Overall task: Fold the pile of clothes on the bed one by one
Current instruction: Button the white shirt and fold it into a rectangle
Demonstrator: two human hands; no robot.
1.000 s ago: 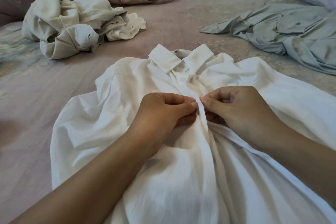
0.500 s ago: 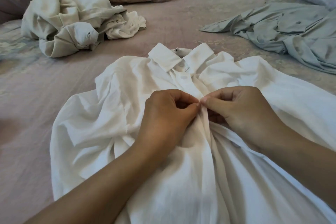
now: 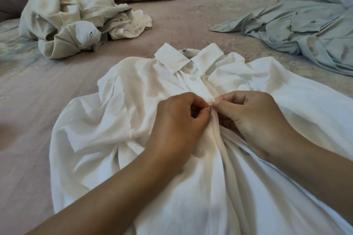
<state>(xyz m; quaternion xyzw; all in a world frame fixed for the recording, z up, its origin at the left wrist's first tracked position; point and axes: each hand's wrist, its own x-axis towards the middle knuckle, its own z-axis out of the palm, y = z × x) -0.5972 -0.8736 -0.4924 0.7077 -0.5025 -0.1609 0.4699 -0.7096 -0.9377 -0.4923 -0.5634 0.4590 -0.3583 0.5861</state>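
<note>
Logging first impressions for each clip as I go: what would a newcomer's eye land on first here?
First, the white collared shirt spread front-up across the near middle of the bed, with the left hand and right hand pinching its button placket just below the collar. Next, the crumpled cream pile of clothes at the far left, and the grey-green garment sprawled at the far right.

Soft, even daylight, gentle shadows, sharp focus, wide-angle bending at edges.
</note>
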